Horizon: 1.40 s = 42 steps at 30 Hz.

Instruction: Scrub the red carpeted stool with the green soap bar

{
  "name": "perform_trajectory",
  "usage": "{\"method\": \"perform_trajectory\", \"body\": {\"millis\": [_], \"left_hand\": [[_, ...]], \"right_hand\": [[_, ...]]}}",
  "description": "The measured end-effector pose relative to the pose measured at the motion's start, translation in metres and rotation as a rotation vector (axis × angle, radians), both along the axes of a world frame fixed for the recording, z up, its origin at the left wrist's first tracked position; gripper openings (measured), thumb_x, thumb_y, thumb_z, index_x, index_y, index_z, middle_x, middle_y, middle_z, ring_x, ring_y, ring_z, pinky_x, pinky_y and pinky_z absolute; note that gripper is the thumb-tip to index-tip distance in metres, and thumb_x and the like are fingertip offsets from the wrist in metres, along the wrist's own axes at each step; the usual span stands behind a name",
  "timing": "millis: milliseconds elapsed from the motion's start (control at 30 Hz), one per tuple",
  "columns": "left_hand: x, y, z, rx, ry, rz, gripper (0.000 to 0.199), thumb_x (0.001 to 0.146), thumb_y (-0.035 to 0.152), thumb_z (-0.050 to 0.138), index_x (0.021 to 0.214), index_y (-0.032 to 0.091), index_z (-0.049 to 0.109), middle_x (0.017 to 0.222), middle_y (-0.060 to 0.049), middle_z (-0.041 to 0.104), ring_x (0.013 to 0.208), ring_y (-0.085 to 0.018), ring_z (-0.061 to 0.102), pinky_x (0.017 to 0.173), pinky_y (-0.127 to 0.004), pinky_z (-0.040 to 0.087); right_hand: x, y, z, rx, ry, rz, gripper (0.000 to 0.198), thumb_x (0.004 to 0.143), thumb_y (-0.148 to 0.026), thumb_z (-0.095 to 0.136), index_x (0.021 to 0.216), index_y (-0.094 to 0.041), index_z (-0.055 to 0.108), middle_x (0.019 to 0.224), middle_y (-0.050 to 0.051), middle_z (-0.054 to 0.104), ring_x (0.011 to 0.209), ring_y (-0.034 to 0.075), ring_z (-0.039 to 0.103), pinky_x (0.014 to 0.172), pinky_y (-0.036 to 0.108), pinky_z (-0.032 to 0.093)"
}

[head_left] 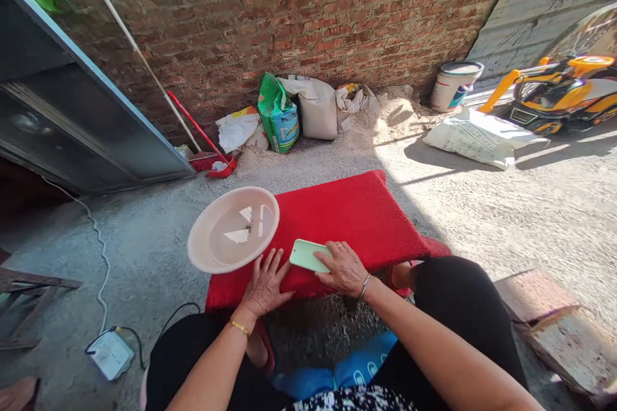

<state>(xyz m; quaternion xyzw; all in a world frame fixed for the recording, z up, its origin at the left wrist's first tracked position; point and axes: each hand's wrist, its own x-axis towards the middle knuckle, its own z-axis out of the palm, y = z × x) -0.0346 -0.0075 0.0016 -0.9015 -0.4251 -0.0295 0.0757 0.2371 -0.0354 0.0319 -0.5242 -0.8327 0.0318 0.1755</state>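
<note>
1. Fingers of the left hand point(267, 286) lie spread on red cloth point(342, 209).
2. Right hand point(346, 270) grips the near end of a pale green oblong point(307, 255) on that cloth.
3. Water-filled basin point(198, 237) beyond the left hand.
4. White sack point(475, 138), green bag point(284, 125): printed, lettering too small to read.
5. Bucket point(446, 91): label illegible.

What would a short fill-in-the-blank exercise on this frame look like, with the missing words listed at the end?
1. The right hand holds a flat object whose colour is pale ____.
2. The left hand lies on a cloth coloured ____.
3. The bracelet on the left wrist is ____-coloured.
4. The wall in the background is built of ____.

Missing words: green; red; gold; bricks.
</note>
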Motion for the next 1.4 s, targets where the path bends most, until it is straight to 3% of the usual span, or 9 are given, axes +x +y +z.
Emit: {"method": "perform_trajectory", "body": {"millis": [133, 333, 433, 500, 767, 867, 1133, 1233, 1400], "left_hand": [[0.001, 0.0, 0.001, 0.018, -0.012, -0.009, 0.076, 0.071, 0.055, 0.064, 0.138, 0.025, 0.046, 0.148, -0.015, 0.035, 0.136, -0.034, 0.03, 0.109, -0.055, 0.017], [0.003, -0.001, 0.004, 0.026, -0.046, -0.018, 0.076, 0.069, 0.054, 0.066, 0.138, 0.028, 0.045, 0.147, -0.014, 0.036, 0.136, -0.035, 0.03, 0.109, -0.055, 0.018], [0.003, -0.001, 0.004, 0.02, -0.051, -0.014, 0.076, 0.07, 0.054, 0.066, 0.138, 0.028, 0.045, 0.147, -0.014, 0.036, 0.136, -0.035, 0.029, 0.109, -0.056, 0.018], [0.002, -0.002, 0.004, 0.021, -0.048, -0.01, 0.076, 0.07, 0.054, 0.066, 0.138, 0.028, 0.045, 0.147, -0.014, 0.036, 0.136, -0.035, 0.029, 0.109, -0.056, 0.018], [0.001, 0.0, 0.003, 0.024, -0.027, -0.014, 0.078, 0.07, 0.056, 0.065, 0.139, 0.027, 0.044, 0.147, -0.015, 0.036, 0.135, -0.035, 0.031, 0.108, -0.055, 0.019], [0.001, -0.001, 0.004, 0.021, -0.041, -0.008, 0.078, 0.069, 0.059, 0.065, 0.138, 0.027, 0.045, 0.147, -0.014, 0.036, 0.136, -0.034, 0.03, 0.109, -0.055, 0.018], [0.002, -0.003, 0.003, 0.02, -0.061, -0.012, 0.077, 0.069, 0.055, 0.066, 0.138, 0.029, 0.044, 0.148, -0.014, 0.035, 0.136, -0.034, 0.029, 0.11, -0.055, 0.017], [0.001, -0.003, 0.003, 0.024, -0.059, -0.009, 0.077, 0.069, 0.054, 0.066, 0.138, 0.029, 0.044, 0.147, -0.013, 0.035, 0.136, -0.035, 0.029, 0.11, -0.055, 0.017], [0.0, -0.002, 0.003, 0.015, -0.039, -0.008, 0.078, 0.069, 0.055, 0.066, 0.139, 0.028, 0.043, 0.148, -0.014, 0.035, 0.136, -0.034, 0.029, 0.109, -0.055, 0.017]], "right_hand": [[0.011, 0.0, -0.004, -0.041, -0.041, -0.044, 0.043, 0.086, -0.048, 0.064, 0.125, -0.029, 0.057, 0.112, 0.01, 0.05, 0.1, 0.026, 0.047, 0.095, 0.039, 0.032], [0.125, 0.016, 0.0, -0.101, -0.139, -0.826, 0.042, 0.09, -0.049, 0.057, 0.123, -0.023, 0.059, 0.101, 0.012, 0.052, 0.091, 0.028, 0.051, 0.08, 0.038, 0.038], [0.148, 0.016, 0.002, -0.08, -0.114, -0.98, 0.044, 0.09, -0.051, 0.055, 0.122, -0.021, 0.059, 0.101, 0.012, 0.052, 0.087, 0.027, 0.053, 0.076, 0.036, 0.039], [0.135, 0.014, 0.002, -0.045, -0.065, -0.89, 0.042, 0.09, -0.048, 0.058, 0.121, -0.02, 0.06, 0.101, 0.011, 0.052, 0.086, 0.025, 0.054, 0.076, 0.034, 0.04], [0.015, -0.012, -0.013, 0.047, -0.02, -0.047, 0.043, 0.085, -0.046, 0.066, 0.123, -0.025, 0.058, 0.115, 0.011, 0.05, 0.1, 0.026, 0.049, 0.092, 0.038, 0.035], [0.029, -0.013, -0.016, 0.047, -0.053, -0.158, 0.04, 0.087, -0.045, 0.064, 0.121, -0.025, 0.06, 0.112, 0.011, 0.051, 0.096, 0.025, 0.05, 0.09, 0.037, 0.035], [0.147, -0.002, -0.011, -0.037, -0.142, -0.865, 0.042, 0.089, -0.048, 0.059, 0.121, -0.022, 0.059, 0.097, 0.01, 0.052, 0.08, 0.024, 0.053, 0.07, 0.032, 0.039], [0.138, -0.003, -0.008, -0.008, -0.1, -0.809, 0.04, 0.088, -0.047, 0.059, 0.118, -0.021, 0.06, 0.097, 0.01, 0.052, 0.079, 0.023, 0.052, 0.07, 0.031, 0.038], [0.055, -0.009, -0.005, 0.055, -0.018, -0.358, 0.035, 0.085, -0.045, 0.064, 0.113, -0.024, 0.063, 0.096, 0.007, 0.051, 0.08, 0.02, 0.049, 0.076, 0.029, 0.035]]}}
